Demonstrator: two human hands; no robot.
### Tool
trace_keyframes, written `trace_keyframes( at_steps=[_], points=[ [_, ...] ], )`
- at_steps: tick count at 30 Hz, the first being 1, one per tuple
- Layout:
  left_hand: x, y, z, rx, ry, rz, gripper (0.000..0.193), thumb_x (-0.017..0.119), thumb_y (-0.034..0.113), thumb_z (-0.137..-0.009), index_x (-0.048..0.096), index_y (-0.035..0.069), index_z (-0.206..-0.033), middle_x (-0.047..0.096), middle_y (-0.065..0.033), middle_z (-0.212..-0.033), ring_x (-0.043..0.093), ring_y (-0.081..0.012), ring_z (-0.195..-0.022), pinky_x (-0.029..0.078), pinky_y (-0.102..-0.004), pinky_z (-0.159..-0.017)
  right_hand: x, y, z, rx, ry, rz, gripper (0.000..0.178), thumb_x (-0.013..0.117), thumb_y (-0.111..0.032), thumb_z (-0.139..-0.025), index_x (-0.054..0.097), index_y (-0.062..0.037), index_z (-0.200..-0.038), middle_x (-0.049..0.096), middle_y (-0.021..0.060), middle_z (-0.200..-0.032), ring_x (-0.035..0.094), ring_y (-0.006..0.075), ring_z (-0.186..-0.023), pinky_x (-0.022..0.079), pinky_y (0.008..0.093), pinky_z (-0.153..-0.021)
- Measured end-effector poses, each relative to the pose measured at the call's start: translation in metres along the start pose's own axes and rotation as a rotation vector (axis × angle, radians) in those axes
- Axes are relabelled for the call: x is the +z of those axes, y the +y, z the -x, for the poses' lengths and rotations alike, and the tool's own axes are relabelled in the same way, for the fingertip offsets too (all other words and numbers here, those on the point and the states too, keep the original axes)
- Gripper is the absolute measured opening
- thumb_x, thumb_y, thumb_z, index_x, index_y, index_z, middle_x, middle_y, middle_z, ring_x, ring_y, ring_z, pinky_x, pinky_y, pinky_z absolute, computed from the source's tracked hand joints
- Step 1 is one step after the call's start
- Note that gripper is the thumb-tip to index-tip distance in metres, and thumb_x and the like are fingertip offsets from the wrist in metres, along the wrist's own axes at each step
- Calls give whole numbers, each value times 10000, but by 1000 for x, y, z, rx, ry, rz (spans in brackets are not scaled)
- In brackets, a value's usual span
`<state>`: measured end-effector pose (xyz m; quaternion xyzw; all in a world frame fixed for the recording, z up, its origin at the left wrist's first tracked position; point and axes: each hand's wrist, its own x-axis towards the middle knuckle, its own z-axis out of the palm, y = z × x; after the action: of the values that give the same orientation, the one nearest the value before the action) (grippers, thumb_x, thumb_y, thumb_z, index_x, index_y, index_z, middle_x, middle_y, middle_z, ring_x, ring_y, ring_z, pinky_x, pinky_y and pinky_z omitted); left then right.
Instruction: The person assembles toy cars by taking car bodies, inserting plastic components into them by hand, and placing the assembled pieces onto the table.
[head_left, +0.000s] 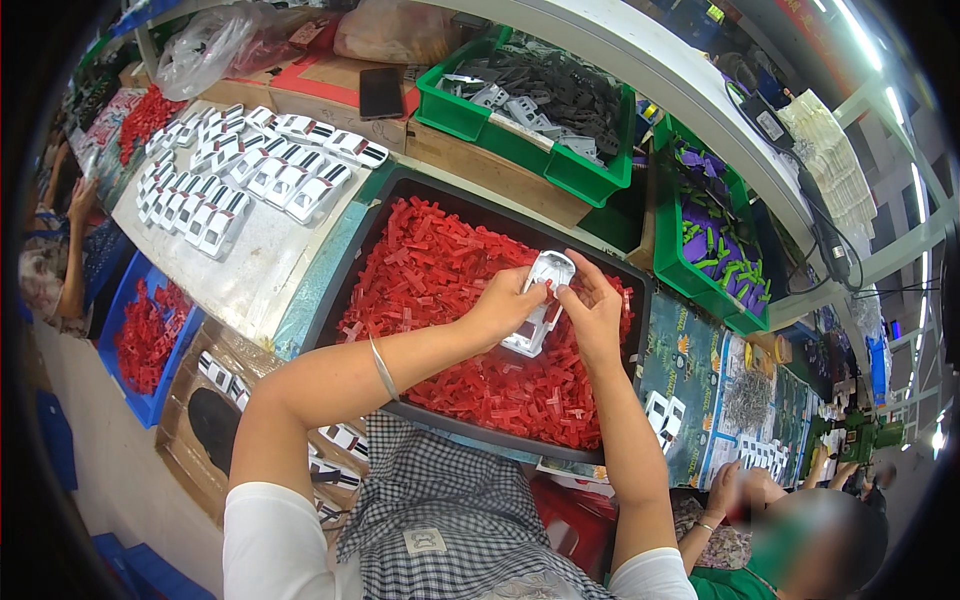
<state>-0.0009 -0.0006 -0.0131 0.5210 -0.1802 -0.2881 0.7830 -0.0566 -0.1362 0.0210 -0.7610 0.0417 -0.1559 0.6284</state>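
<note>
A white toy car body is held between my two hands over a black tray heaped with small red translucent plastic pieces. The hollow inside of the car body faces up. Closed about its left side is my left hand, its thumb pressing near the middle. On the other side my right hand grips it, thumb also at the middle. A bit of red shows by the thumb tips, too small to make out fully.
Rows of white toy car bodies stand on a board at left. Beyond the tray are a green bin of dark and grey parts, a phone and a green bin of purple parts. Co-workers sit at both sides, one at right in green.
</note>
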Motion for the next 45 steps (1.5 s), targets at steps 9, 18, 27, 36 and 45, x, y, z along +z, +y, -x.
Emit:
trace_keyframes(
  at_steps=[9,18,27,36,45],
  points=[
    [-1,-4,1,18,15,-145,208,538,127,-892,606,-21,-1022,635,-42,-820,592,-95,-706,489,-278,-620,3,-1,1,50,27,-89,416,664,33,-794,537,51,-1190,612,120,-1077,600,141,-946,497,251,-814],
    [-4,2,2,9,32,-344,208,561,139,-876,625,-26,-984,662,-66,-804,618,-103,-709,506,-277,-630,3,-2,2,86,4,-83,428,652,52,-787,527,47,-1197,606,116,-1092,598,136,-944,505,246,-809],
    [-6,-4,1,47,18,-416,218,542,124,-863,613,-20,-1009,656,-63,-776,621,-106,-672,508,-277,-592,0,2,3,135,-16,-134,438,643,63,-782,518,49,-1202,597,117,-1103,594,143,-962,491,260,-851],
    [-6,1,0,137,52,-499,202,563,148,-833,597,-43,-891,623,-135,-656,640,-193,-614,482,-346,-551,4,13,0,28,6,-74,383,647,52,-788,523,31,-1149,594,113,-1091,599,159,-974,499,271,-815],
    [-48,99,30,511,183,-1641,133,587,141,-809,560,62,-912,626,-129,-845,608,-325,-811,519,-441,-670,-70,-43,61,-133,144,403,323,616,-57,-869,554,-7,-1182,589,77,-1154,561,162,-1029,463,271,-853]
  ],
)
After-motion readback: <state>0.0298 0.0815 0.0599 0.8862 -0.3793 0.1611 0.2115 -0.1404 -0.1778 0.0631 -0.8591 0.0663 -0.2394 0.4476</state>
